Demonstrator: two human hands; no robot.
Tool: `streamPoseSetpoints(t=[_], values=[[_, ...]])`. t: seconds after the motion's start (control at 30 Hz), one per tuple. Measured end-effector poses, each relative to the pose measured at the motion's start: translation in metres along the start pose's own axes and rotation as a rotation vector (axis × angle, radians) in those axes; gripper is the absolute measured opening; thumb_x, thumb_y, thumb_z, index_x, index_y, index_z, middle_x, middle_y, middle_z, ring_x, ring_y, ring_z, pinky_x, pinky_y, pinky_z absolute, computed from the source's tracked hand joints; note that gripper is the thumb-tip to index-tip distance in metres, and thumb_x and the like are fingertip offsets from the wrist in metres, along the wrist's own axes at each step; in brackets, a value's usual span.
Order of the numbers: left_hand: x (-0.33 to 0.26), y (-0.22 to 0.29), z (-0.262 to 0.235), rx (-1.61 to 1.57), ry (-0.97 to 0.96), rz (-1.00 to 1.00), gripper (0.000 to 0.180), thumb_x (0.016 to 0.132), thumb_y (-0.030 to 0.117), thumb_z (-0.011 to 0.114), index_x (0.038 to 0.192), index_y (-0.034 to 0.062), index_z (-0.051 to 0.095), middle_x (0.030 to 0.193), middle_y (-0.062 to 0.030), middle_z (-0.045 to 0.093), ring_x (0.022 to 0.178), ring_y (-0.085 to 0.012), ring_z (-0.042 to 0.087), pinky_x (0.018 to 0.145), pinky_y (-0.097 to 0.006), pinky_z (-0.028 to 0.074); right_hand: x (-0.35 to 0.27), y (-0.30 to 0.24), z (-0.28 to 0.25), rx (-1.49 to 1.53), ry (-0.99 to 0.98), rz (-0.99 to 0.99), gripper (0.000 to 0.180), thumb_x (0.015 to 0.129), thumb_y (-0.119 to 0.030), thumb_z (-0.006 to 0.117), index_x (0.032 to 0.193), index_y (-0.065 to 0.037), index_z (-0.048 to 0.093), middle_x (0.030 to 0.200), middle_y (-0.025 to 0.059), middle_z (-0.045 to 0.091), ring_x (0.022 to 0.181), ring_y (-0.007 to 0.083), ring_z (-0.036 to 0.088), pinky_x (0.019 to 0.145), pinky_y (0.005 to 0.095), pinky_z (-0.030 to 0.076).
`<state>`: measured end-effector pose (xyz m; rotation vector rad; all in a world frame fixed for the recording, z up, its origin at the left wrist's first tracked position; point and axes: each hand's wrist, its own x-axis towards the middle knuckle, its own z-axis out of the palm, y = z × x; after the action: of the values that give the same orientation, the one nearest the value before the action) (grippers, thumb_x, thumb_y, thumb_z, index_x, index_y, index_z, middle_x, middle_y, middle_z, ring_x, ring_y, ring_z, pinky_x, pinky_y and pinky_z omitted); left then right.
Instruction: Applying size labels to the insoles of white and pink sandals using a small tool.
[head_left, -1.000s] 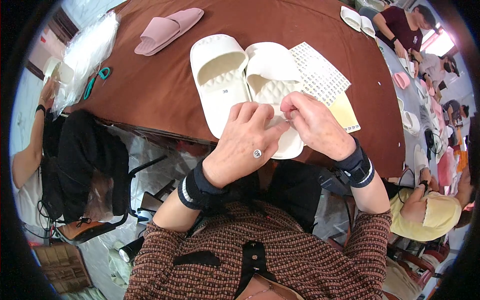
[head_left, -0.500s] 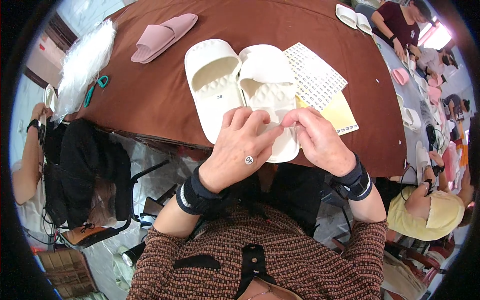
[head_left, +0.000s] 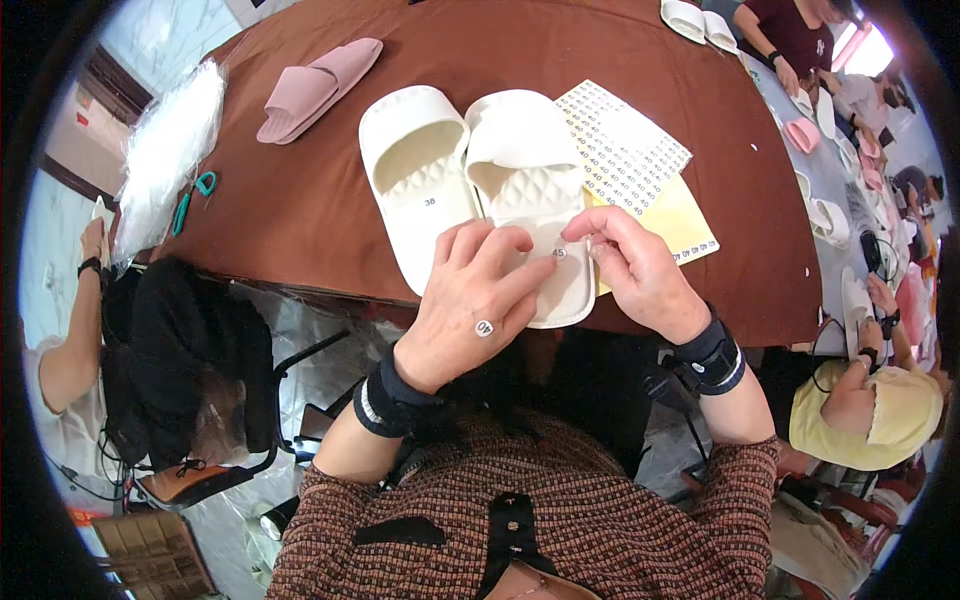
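A pair of white slippers lies on the brown table. The left slipper has a small sticker on its insole. My left hand rests on the heel of the right slipper and holds it down; a small round sticker clings to the back of this hand. My right hand pinches another round sticker against that heel, fingertips meeting the left index finger. A white sticker sheet lies on a yellow sheet just right of the slippers.
Pink slippers lie far left on the table, beside clear plastic bags and teal scissors. A chair with black clothing stands at the left. Other people sit left and right. More white slippers lie far right.
My hands have drawn slightly apart over the right slipper's heel, and the round sticker now shows between the fingertips. The slippers have not moved on the table.
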<state>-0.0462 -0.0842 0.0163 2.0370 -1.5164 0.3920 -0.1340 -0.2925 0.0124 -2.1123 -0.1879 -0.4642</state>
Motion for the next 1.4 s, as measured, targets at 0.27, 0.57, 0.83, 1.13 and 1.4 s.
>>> streamPoseSetpoints(t=[0.27,0.57,0.83,1.13,1.4], values=[[0.012,0.008,-0.004,0.078,-0.066,0.005,0.039,0.075,0.008,0.068,0.113,0.0114,0.069,0.106,-0.0059,0.057,0.102,-0.0273,0.054,0.092,-0.042,0.041,-0.007,0.008,0.002,0.142,0.068,0.123,0.024,0.09,0.007,0.047,0.109,-0.002,0.057,0.096,0.0104,0.063,0.087,0.0197,0.063,0.078,0.0317,0.051],[0.018,0.015,-0.004,0.144,-0.141,0.008,0.044,0.077,0.008,0.066,0.121,0.0104,0.065,0.106,-0.0079,0.053,0.101,-0.0279,0.052,0.092,-0.042,0.041,-0.012,0.011,0.004,0.111,0.106,0.096,0.021,0.09,0.005,0.049,0.108,-0.002,0.057,0.097,0.0155,0.063,0.09,0.0279,0.064,0.08,0.0361,0.051],[0.02,0.011,-0.002,0.105,-0.132,0.022,0.037,0.081,0.007,0.064,0.118,0.0104,0.067,0.101,-0.0085,0.054,0.098,-0.0291,0.053,0.089,-0.042,0.042,-0.011,0.007,0.003,0.06,0.137,0.05,0.018,0.089,0.002,0.049,0.105,-0.001,0.057,0.096,0.0177,0.063,0.091,0.0337,0.063,0.08,0.0396,0.051],[0.02,0.001,0.011,-0.094,0.007,-0.141,0.023,0.082,0.002,0.062,0.102,0.0066,0.071,0.1,-0.0102,0.062,0.094,-0.0309,0.055,0.088,-0.039,0.043,-0.013,0.006,0.003,0.046,0.142,0.036,0.017,0.088,0.002,0.05,0.103,-0.001,0.058,0.096,0.0181,0.064,0.091,0.0356,0.064,0.079,0.041,0.052],[0.02,0.004,0.007,0.011,-0.052,-0.05,0.026,0.081,0.003,0.064,0.106,0.0076,0.07,0.099,-0.0082,0.06,0.095,-0.0291,0.054,0.088,-0.04,0.042,-0.011,0.006,0.003,0.025,0.156,-0.003,0.018,0.087,0.003,0.05,0.103,-0.001,0.058,0.095,0.0176,0.065,0.09,0.0356,0.064,0.079,0.041,0.052]])
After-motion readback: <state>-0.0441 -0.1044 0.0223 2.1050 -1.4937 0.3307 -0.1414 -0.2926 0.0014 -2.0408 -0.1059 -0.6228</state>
